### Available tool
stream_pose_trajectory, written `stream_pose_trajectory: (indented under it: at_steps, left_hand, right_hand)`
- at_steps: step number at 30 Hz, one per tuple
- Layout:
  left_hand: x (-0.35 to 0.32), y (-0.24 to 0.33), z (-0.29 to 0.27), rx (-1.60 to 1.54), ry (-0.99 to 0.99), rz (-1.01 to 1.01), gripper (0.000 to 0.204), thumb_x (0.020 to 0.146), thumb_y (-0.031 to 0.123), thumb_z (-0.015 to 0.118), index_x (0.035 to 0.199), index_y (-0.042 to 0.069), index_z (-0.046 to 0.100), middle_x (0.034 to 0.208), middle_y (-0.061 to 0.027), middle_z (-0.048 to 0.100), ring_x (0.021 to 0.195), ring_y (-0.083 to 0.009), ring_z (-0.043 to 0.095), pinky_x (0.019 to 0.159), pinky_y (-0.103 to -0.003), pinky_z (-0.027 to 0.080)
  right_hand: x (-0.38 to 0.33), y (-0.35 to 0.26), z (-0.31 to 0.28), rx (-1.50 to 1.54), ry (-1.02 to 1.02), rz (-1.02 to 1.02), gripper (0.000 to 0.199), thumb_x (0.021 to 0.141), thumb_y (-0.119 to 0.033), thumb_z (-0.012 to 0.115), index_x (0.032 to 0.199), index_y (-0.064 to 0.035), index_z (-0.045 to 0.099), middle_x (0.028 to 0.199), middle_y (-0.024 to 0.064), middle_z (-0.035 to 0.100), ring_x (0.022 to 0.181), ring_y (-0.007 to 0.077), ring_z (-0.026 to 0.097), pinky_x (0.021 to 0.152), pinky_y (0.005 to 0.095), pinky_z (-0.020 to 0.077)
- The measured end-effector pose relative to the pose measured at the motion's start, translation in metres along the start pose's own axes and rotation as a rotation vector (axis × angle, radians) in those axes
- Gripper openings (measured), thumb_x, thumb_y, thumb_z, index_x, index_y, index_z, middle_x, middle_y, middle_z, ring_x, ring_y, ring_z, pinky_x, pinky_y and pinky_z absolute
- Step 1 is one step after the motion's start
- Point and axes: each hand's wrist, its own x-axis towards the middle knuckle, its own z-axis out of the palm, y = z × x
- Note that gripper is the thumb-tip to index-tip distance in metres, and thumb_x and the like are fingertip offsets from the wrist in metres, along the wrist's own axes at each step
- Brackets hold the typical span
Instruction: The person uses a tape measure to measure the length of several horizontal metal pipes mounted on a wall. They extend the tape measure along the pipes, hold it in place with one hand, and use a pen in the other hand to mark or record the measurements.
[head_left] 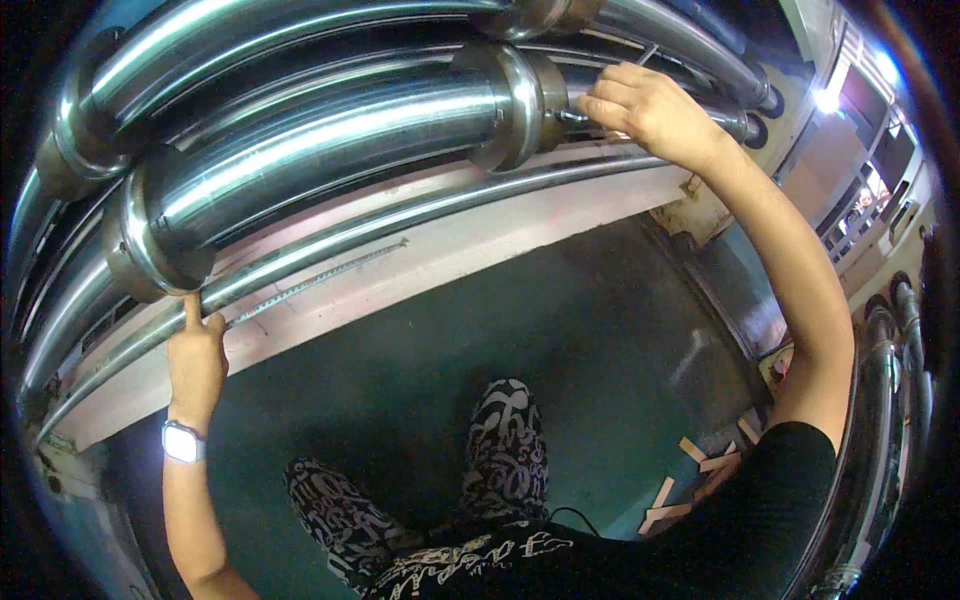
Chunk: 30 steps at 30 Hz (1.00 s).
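Note:
My right hand (650,112) is closed round a thin metal hex key, mostly hidden by the fingers. A shiny end of it (570,117) meets the side of a steel collar (522,105) on a thick polished cylinder (340,140). A thin bar end (648,54) sticks out above the knuckles. At the left, my left hand (197,355) has its index finger stretched up to the lower edge of another collar (145,232). Its thumb stands apart, and its other fingers are mostly hidden. A graduated steel strip like a ruler (320,282) lies along the pale beam beside that hand.
A slim polished rod (400,215) runs between the cylinder and the pale beam (450,245). More cylinders with collars (85,135) lie behind. Wood pieces (665,505) are on the dark green floor (390,350) at lower right. Further metal tubes (878,420) stand at the right edge.

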Motion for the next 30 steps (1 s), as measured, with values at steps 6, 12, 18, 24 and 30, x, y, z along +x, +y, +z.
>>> stream_pose_trajectory:
  at_steps: [6, 12, 18, 24, 30]
  left_hand:
    - [0.002, 0.003, 0.0, 0.019, -0.013, -0.038, 0.006, 0.065, -0.005, 0.052, 0.068, 0.0, 0.053, 0.121, -0.026, 0.039, 0.054, -0.0314, 0.057, 0.048, -0.036, 0.047]
    - [0.004, 0.009, -0.001, -0.013, 0.013, -0.053, 0.004, 0.066, -0.003, 0.053, 0.066, 0.0, 0.052, 0.12, -0.0267, 0.039, 0.054, -0.0325, 0.056, 0.049, -0.036, 0.047]
    - [0.004, 0.003, -0.008, -0.054, 0.028, -0.06, 0.003, 0.067, 0.0, 0.056, 0.065, 0.001, 0.052, 0.117, -0.0278, 0.04, 0.054, -0.0329, 0.056, 0.05, -0.037, 0.047]
    - [0.004, 0.01, -0.012, -0.034, -0.046, -0.078, 0.014, 0.063, -0.001, 0.056, 0.074, 0.005, 0.06, 0.109, -0.0276, 0.045, 0.055, -0.0301, 0.058, 0.052, -0.036, 0.048]
    - [0.002, 0.005, -0.013, -0.069, -0.007, -0.029, 0.008, 0.066, 0.002, 0.055, 0.073, 0.003, 0.056, 0.112, -0.0264, 0.043, 0.052, -0.0334, 0.056, 0.049, -0.04, 0.047]
  right_hand:
    - [-0.024, -0.052, 0.048, 0.516, 0.278, 0.678, 0.016, 0.084, -0.009, 0.047, 0.098, -0.0035, 0.05, 0.065, 0.0088, 0.056, 0.053, 0.0191, 0.055, 0.05, 0.0292, 0.0463]
    - [0.013, -0.139, 0.069, 1.225, 0.959, 1.251, 0.024, 0.091, -0.023, 0.039, 0.088, -0.001, 0.05, 0.055, 0.003, 0.048, 0.044, 0.0081, 0.044, 0.041, 0.0204, 0.0359]
    - [0.013, -0.141, 0.057, 1.723, 1.029, 1.309, 0.031, 0.091, -0.032, 0.037, 0.085, -0.0037, 0.047, 0.052, -0.0025, 0.035, 0.041, 0.0048, 0.03, 0.037, 0.0184, 0.024]
    - [0.003, -0.134, 0.054, 2.14, 0.977, 1.171, 0.031, 0.089, -0.036, 0.039, 0.079, -0.0071, 0.044, 0.051, -0.004, 0.028, 0.039, 0.0042, 0.022, 0.033, 0.0182, 0.0168]
    - [0.032, -0.153, 0.054, 2.19, 1.369, 1.097, 0.027, 0.09, -0.029, 0.039, 0.075, -0.0073, 0.046, 0.05, -0.0047, 0.028, 0.038, 0.0044, 0.02, 0.034, 0.0189, 0.0163]
